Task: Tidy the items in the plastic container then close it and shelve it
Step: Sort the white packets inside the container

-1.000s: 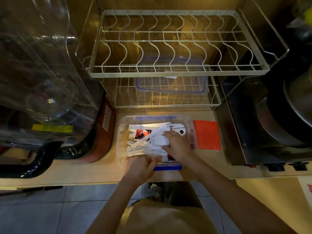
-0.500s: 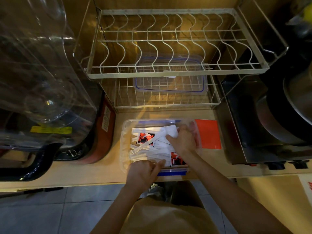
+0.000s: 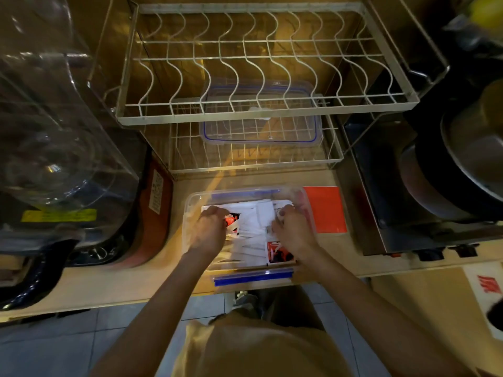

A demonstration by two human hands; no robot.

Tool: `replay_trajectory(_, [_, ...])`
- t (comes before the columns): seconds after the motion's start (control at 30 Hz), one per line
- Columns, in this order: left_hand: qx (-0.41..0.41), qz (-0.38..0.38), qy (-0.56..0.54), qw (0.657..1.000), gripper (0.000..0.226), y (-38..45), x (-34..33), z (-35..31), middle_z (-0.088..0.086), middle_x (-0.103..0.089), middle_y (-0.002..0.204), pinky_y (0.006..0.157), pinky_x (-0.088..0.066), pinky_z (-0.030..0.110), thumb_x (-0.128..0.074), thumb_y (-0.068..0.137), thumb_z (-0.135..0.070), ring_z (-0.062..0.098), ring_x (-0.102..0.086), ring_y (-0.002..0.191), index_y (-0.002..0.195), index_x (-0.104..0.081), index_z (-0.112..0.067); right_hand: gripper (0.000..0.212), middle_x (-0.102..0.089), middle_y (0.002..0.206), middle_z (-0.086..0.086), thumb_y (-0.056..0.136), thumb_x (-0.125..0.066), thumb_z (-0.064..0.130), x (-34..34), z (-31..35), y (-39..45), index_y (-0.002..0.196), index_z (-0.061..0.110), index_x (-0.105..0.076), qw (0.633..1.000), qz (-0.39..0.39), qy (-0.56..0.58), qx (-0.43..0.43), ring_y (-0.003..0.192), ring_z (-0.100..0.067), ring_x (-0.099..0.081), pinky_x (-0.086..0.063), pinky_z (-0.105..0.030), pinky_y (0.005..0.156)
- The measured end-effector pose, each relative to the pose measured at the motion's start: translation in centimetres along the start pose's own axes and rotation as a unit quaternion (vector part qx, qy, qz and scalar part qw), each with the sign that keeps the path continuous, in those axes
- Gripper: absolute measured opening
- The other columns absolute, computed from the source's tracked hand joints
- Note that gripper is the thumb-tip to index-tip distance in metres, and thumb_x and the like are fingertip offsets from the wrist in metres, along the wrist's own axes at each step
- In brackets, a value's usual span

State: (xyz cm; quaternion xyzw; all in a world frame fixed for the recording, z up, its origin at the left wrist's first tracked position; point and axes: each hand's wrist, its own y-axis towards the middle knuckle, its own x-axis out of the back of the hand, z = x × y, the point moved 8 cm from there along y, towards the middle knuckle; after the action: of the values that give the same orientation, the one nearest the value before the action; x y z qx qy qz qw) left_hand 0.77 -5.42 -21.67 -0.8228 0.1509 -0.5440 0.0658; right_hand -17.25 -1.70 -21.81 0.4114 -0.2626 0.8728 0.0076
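the two-tier wire rack (image 3: 261,110) fills the back of the scene, and on its lower shelf lies the clear lid (image 3: 261,131) with its blue seal, well apart from the box it belongs to. on the table (image 3: 122,284) in front of the rack sits the open plastic container (image 3: 190,205), its near edge at the table's front lip, a red card (image 3: 325,209) lying just beside its right wall. inside is a loose heap of white packets (image 3: 253,235) with a few red and black sachets (image 3: 279,253) mixed in.

both hands are down in the box. the left hand (image 3: 211,231) is curled over the packets at the left side, the right hand (image 3: 292,232) bunched at the far right corner; each grip looks narrow and closed around packets, though exactly what each holds is hidden under the knuckles.

by my reading the task is early: the sorting is under way and the contents are untidy. left to do: level the packets, fetch the lid, snap it on, and shelve the box.
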Motion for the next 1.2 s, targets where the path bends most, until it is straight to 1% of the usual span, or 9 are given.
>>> replay_trajectory(0.07, [0.001, 0.012, 0.042, 0.999, 0.033, 0.7, -0.5, 0.2, 0.008, -0.059, 0.127, 0.094, -0.047, 0.034, -0.049, 0.09, -0.005, 0.025, -0.057, 0.114, 0.119, -0.061, -0.015, 0.011, -0.07, 0.102, -0.016, 0.091, -0.055, 0.016, 0.0, 0.0, -0.4, 0.089, 0.008, -0.063, 0.998, 0.046, -0.047, 0.017, 0.096, -0.027, -0.065, -0.049, -0.033, 0.081])
replay_trajectory(0.27, [-0.021, 0.062, 0.086, 0.994, 0.039, 1.2, -0.8, 0.2, 0.003, -0.046, 0.14, 0.106, -0.036, 0.037, -0.056, 0.089, -0.024, 0.023, -0.039, 0.13, 0.128, -0.053, -0.019, 0.027, -0.064, 0.114, -0.013, 0.084, -0.063, 0.007, -2.1, -0.4, -1.6, 0.111, 0.006, -0.059, 0.97, 0.171, -0.164, 0.06, 0.104, -0.026, -0.062, -0.052, -0.033, 0.089])
replay_trajectory(0.4, [-0.027, 0.065, 0.101, 0.992, 0.04, 0.7, -0.5, 0.0, 0.002, -0.044, 0.141, 0.105, -0.036, 0.038, -0.06, 0.087, -0.026, 0.023, -0.038, 0.13, 0.126, -0.053, -0.022, 0.045, -0.055, 0.125, -0.011, 0.077, -0.07, 0.01, -2.5, 0.1, -1.7, 0.119, 0.009, -0.053, 0.952, 0.148, -0.247, 0.102, 0.112, -0.025, -0.056, -0.053, -0.037, 0.09])
replay_trajectory(0.57, [-0.017, 0.044, 0.156, 0.987, 0.036, 0.2, -0.3, 0.1, 0.006, -0.05, 0.135, 0.103, -0.036, 0.039, -0.057, 0.087, -0.022, 0.026, -0.042, 0.126, 0.122, -0.052, -0.018, 0.049, -0.05, 0.13, -0.012, 0.08, -0.066, 0.011, -2.4, 0.4, -1.9, 0.126, 0.011, -0.047, 0.935, 0.127, -0.303, 0.131, 0.12, -0.026, -0.05, -0.05, -0.035, 0.086])
replay_trajectory(0.73, [-0.014, -0.001, 0.147, 0.989, 0.022, -0.2, 1.4, -0.3, 0.009, -0.066, 0.112, 0.086, -0.049, 0.038, -0.051, 0.089, -0.011, 0.029, -0.062, 0.102, 0.109, -0.06, -0.015, 0.043, -0.053, 0.128, -0.011, 0.083, -0.057, -0.002, -2.1, 0.7, -1.9, 0.123, 0.012, -0.052, 0.943, 0.093, -0.283, 0.147, 0.116, -0.025, -0.053, -0.052, -0.034, 0.087])
replay_trajectory(0.87, [-0.015, -0.053, 0.095, 0.994, 0.02, -1.0, 4.2, -1.4, 0.011, -0.065, 0.106, 0.076, -0.052, 0.041, -0.049, 0.092, -0.019, 0.035, -0.063, 0.095, 0.106, -0.063, -0.014, 0.032, -0.06, 0.12, -0.011, 0.086, -0.051, -0.004, -2.0, 0.7, -1.9, 0.114, 0.01, -0.06, 0.943, 0.082, -0.28, 0.161, 0.104, -0.024, -0.062, -0.055, -0.035, 0.083])
replay_trajectory(0.97, [-0.012, -0.074, -0.004, 0.997, 0.023, -1.5, 5.7, -2.3, 0.013, -0.068, 0.103, 0.071, -0.051, 0.038, -0.054, 0.091, -0.024, 0.034, -0.065, 0.09, 0.106, -0.066, -0.013, 0.025, -0.063, 0.116, -0.01, 0.086, -0.058, 0.006, -2.2, 0.5, -1.9, 0.11, 0.01, -0.061, 0.939, 0.096, -0.291, 0.156, 0.101, -0.024, -0.064, -0.053, -0.033, 0.076])
replay_trajectory(1.07, [0.017, 0.003, -0.156, 0.988, 0.016, -1.9, 4.0, -3.1, 0.01, -0.071, 0.1, 0.07, -0.045, 0.027, -0.063, 0.084, -0.014, 0.024, -0.066, 0.082, 0.098, -0.069, -0.007, 0.025, -0.062, 0.117, -0.009, 0.087, -0.06, 0.012, -2.1, 0.8, -2.1, 0.112, 0.012, -0.059, 0.936, 0.098, -0.3, 0.158, 0.102, -0.023, -0.063, -0.046, -0.028, 0.069])
replay_trajectory(1.2, [0.056, 0.093, -0.179, 0.978, 0.015, -3.2, -0.6, -3.6, 0.013, -0.072, 0.103, 0.075, -0.044, 0.024, -0.064, 0.079, -0.004, 0.025, -0.066, 0.093, 0.093, -0.068, -0.004, 0.023, -0.06, 0.119, -0.01, 0.087, -0.058, 0.008, -2.0, 0.7, -1.9, 0.109, 0.011, -0.063, 0.949, 0.104, -0.263, 0.141, 0.102, -0.024, -0.062, -0.05, -0.03, 0.077])
